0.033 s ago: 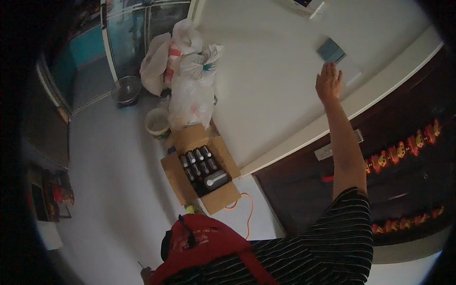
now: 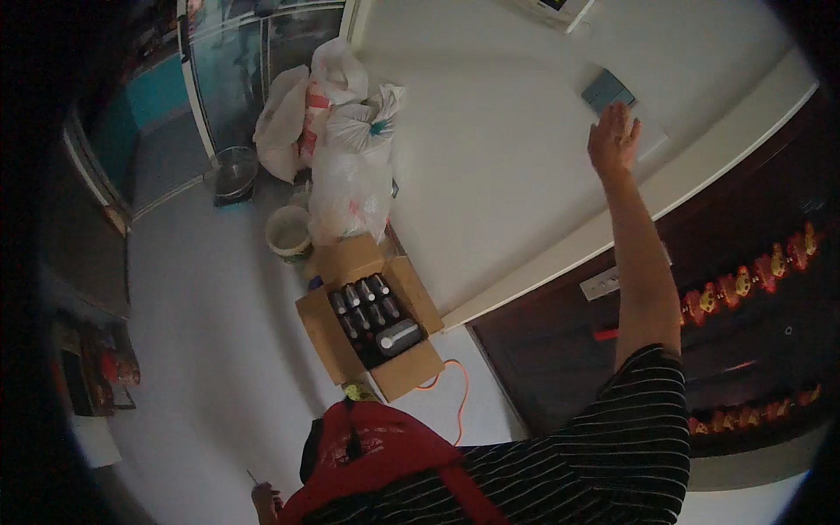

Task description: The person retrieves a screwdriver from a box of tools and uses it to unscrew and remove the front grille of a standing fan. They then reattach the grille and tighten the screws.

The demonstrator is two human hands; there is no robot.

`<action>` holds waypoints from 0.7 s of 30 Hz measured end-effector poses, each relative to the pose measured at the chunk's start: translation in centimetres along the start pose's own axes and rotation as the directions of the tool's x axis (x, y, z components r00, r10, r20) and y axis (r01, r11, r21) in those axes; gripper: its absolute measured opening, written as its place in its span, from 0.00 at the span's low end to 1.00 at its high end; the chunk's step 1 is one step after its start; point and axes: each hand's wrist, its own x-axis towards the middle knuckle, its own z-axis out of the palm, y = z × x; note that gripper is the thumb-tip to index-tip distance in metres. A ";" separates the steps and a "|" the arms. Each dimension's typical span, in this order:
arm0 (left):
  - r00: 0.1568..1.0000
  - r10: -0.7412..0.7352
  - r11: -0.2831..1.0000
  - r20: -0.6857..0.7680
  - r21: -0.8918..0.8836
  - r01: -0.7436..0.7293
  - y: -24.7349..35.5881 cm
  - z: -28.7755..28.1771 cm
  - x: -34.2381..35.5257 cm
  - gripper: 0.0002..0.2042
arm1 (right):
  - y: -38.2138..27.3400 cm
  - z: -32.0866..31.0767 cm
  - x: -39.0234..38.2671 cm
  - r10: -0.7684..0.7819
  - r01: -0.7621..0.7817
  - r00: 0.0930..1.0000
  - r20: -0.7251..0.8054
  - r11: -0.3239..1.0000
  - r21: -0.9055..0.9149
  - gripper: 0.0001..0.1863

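My right hand is raised against the white wall, fingers spread and holding nothing. Its fingertips touch the lower edge of a small grey-blue wall switch panel. My bare right forearm runs down to a black striped sleeve. My left hand is low at the bottom edge, next to a red bag worn on my front. Something thin sticks up from the left hand, but its grip is too small and dark to make out.
On the floor by the wall stands an open cardboard box of dark bottles. Behind it are white plastic bags, a pale bucket and a metal pot. An orange cable lies by a dark wooden door.
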 end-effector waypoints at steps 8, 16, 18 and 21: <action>0.991 0.058 0.963 0.123 0.256 -0.089 12.2 11.8 0.2 0.08 | 2.9 3.2 4.5 0.042 -0.047 0.997 -0.065 0.996 -0.070 0.28; 0.857 0.117 0.009 0.503 0.862 -0.507 -4.6 0.2 11.1 0.08 | 2.0 1.9 5.5 0.018 -0.011 0.997 -0.081 0.996 0.088 0.26; 0.777 0.098 -0.311 0.622 0.760 -0.570 -7.0 -2.8 11.1 0.07 | 1.1 1.9 5.8 0.038 -0.037 0.995 -0.088 0.999 0.010 0.26; 0.884 0.185 0.012 0.429 0.898 -0.439 -8.2 -1.7 10.1 0.07 | 1.7 2.3 6.3 0.059 -0.063 0.993 -0.100 0.997 -0.041 0.26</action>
